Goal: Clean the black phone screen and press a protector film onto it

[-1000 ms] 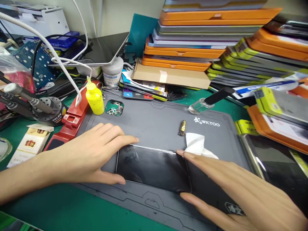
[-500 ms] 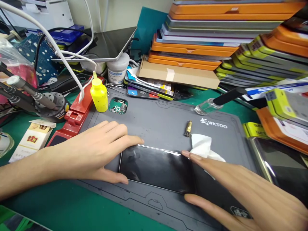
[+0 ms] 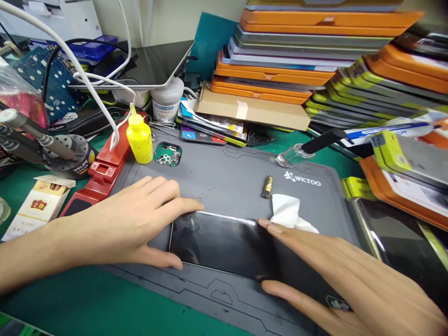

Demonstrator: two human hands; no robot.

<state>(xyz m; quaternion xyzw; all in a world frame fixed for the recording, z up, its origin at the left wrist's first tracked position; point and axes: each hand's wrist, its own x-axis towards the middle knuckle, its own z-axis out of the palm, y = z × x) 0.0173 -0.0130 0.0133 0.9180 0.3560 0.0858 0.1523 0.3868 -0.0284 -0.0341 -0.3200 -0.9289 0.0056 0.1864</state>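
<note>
A smartphone (image 3: 220, 245) with a dark, glossy screen lies flat and face up on the grey work mat (image 3: 224, 179). My left hand (image 3: 136, 224) holds its left end, thumb at the near edge and forefinger at the far edge. At the right end my right hand (image 3: 336, 266) spans the phone the same way, fingertips on the far edge and thumb on the near one. Just beyond the right fingertips lie a crumpled white wipe (image 3: 289, 212) and a small brass-coloured brush head (image 3: 267, 187).
A yellow bottle (image 3: 140, 140), a red tool (image 3: 108, 163) and a screwdriver holder (image 3: 75, 151) stand left. A glass bottle with black cap (image 3: 290, 156) lies at the mat's far right. Orange cases (image 3: 273, 77) are stacked behind; a dark boxed panel (image 3: 395, 233) lies right.
The whole scene has shifted slightly left in the view as the camera turned. Both hands keep the same hold on the smartphone.
</note>
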